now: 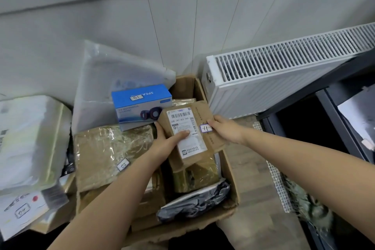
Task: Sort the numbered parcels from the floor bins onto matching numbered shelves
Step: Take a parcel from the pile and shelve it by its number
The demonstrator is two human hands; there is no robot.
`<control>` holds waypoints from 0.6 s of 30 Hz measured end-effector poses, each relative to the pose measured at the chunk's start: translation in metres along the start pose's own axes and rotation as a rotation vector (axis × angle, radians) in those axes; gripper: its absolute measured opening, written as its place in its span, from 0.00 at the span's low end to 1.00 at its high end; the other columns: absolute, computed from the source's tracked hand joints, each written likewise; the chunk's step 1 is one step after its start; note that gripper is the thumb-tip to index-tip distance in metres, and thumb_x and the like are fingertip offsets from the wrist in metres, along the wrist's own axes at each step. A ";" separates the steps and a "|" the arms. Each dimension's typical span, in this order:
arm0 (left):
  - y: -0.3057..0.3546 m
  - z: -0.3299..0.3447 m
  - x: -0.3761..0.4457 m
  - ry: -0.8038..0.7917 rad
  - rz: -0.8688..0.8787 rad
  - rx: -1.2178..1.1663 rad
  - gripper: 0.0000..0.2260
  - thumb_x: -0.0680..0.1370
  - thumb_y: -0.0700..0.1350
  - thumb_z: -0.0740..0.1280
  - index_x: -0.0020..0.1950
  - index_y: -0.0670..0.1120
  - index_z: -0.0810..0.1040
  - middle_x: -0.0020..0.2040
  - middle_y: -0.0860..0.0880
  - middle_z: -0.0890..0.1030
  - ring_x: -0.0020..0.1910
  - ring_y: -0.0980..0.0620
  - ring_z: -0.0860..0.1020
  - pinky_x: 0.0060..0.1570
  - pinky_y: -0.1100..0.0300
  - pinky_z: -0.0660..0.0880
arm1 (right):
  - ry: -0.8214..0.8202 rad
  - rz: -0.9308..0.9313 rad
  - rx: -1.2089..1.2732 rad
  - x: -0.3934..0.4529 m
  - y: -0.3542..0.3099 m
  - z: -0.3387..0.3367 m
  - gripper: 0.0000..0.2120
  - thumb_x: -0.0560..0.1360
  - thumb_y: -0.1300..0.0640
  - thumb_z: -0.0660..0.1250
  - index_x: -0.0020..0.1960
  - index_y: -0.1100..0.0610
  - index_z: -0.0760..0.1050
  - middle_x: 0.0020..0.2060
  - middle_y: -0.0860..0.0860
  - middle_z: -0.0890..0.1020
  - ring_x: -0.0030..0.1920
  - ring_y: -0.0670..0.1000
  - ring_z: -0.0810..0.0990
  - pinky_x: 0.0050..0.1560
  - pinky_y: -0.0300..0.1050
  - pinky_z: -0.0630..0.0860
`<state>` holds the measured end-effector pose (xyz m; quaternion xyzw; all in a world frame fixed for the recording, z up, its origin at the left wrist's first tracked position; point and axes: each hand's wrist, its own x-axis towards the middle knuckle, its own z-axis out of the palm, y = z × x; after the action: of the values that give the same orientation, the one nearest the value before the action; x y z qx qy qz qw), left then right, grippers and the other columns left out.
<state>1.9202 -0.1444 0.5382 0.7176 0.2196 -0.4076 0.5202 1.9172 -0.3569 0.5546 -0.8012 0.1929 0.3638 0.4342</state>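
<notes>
Both hands hold a small brown cardboard parcel [199,119] with a white shipping label and a tag marked 11, above an open cardboard bin [230,170]. My left hand [169,142] grips its left side, thumb lying across the label. My right hand [225,130] pinches its right edge beside the tag. A blue speaker box [142,105] tagged 01 lies just behind. A tape-wrapped brown parcel [105,154] tagged 02 lies to the left. A grey plastic mailer [194,205] sits in the bin's near end.
A white radiator [284,75] stands against the wall at right. A dark metal shelf frame [332,111] fills the far right. White plastic-wrapped parcels [26,140] pile up at left, and a large clear bag [113,75] leans on the wall.
</notes>
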 end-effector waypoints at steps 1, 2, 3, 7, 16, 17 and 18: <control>0.001 -0.002 -0.005 -0.002 0.022 -0.013 0.53 0.70 0.57 0.75 0.77 0.59 0.35 0.66 0.54 0.75 0.58 0.49 0.77 0.62 0.51 0.71 | 0.005 -0.011 0.002 -0.005 -0.002 0.000 0.21 0.84 0.46 0.52 0.71 0.55 0.67 0.64 0.54 0.76 0.57 0.50 0.74 0.58 0.41 0.68; 0.004 -0.004 -0.012 -0.005 0.042 -0.017 0.52 0.71 0.55 0.74 0.77 0.58 0.36 0.66 0.53 0.76 0.55 0.50 0.78 0.59 0.53 0.72 | 0.009 -0.026 0.004 -0.011 -0.005 -0.001 0.21 0.84 0.46 0.52 0.71 0.56 0.67 0.64 0.54 0.76 0.59 0.51 0.74 0.60 0.42 0.68; 0.007 -0.005 -0.021 -0.012 0.064 -0.025 0.51 0.72 0.54 0.73 0.78 0.57 0.35 0.66 0.52 0.76 0.53 0.52 0.78 0.55 0.55 0.73 | 0.015 -0.045 0.005 -0.017 -0.007 -0.002 0.21 0.84 0.47 0.52 0.71 0.56 0.67 0.65 0.53 0.76 0.60 0.52 0.74 0.62 0.43 0.68; 0.024 -0.013 -0.059 -0.023 0.151 -0.061 0.46 0.76 0.50 0.70 0.78 0.56 0.37 0.61 0.51 0.78 0.45 0.58 0.79 0.34 0.66 0.74 | 0.045 -0.129 0.034 -0.050 -0.025 -0.008 0.19 0.84 0.46 0.51 0.69 0.54 0.67 0.62 0.51 0.77 0.58 0.50 0.75 0.56 0.43 0.68; 0.059 -0.056 -0.179 0.047 0.364 -0.086 0.30 0.76 0.49 0.70 0.74 0.55 0.59 0.55 0.52 0.83 0.40 0.58 0.84 0.31 0.65 0.76 | -0.014 -0.293 0.265 -0.163 -0.100 -0.020 0.18 0.82 0.43 0.54 0.68 0.47 0.70 0.59 0.46 0.80 0.56 0.44 0.80 0.57 0.40 0.75; 0.063 -0.060 -0.196 0.053 0.384 -0.091 0.27 0.76 0.48 0.69 0.72 0.55 0.62 0.55 0.51 0.83 0.39 0.58 0.84 0.30 0.66 0.76 | -0.057 -0.300 0.312 -0.175 -0.109 -0.019 0.18 0.82 0.44 0.53 0.67 0.48 0.71 0.58 0.47 0.82 0.54 0.45 0.82 0.53 0.38 0.77; 0.067 -0.065 -0.211 0.069 0.408 -0.088 0.25 0.76 0.47 0.69 0.70 0.56 0.63 0.55 0.51 0.82 0.39 0.58 0.84 0.30 0.66 0.76 | -0.099 -0.295 0.373 -0.185 -0.116 -0.018 0.18 0.82 0.44 0.53 0.65 0.50 0.72 0.55 0.49 0.83 0.51 0.46 0.83 0.49 0.38 0.79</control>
<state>1.8725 -0.0856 0.7558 0.7374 0.1050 -0.2588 0.6150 1.8748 -0.3095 0.7639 -0.7079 0.1162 0.2934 0.6319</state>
